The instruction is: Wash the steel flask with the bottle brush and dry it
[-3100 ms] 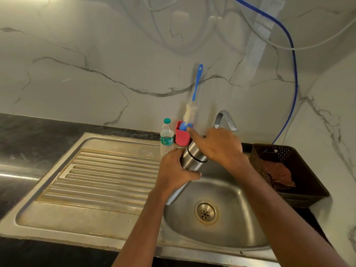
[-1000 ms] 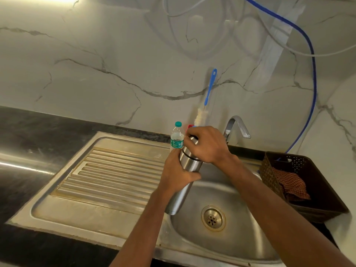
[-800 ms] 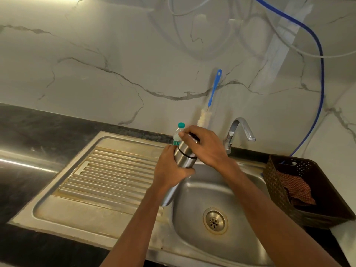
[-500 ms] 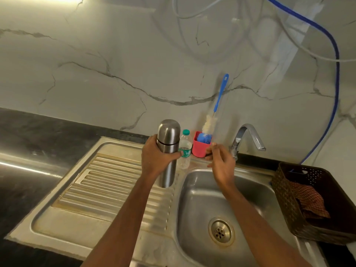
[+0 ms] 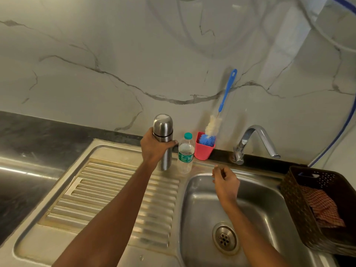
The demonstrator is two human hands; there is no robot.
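Observation:
The steel flask (image 5: 163,132) stands upright with its cap on, at the back of the ribbed draining board (image 5: 107,191). My left hand (image 5: 154,149) grips its middle. Over the back left corner of the sink basin (image 5: 256,212) my right hand (image 5: 225,182) hovers with loosely curled fingers, holding nothing. The bottle brush (image 5: 221,110), with a blue handle and white and blue bristles, leans against the wall inside a red cup (image 5: 203,149).
A small plastic water bottle (image 5: 185,154) stands between the flask and the red cup. The tap (image 5: 254,141) rises behind the basin. A dark basket (image 5: 325,207) with a checked cloth (image 5: 323,207) sits at the right. Dark countertop lies to the left.
The flask went from tilted over the basin, held by both hands, to upright on the draining board next to the water bottle. My right hand let go of its top and dropped towards the basin.

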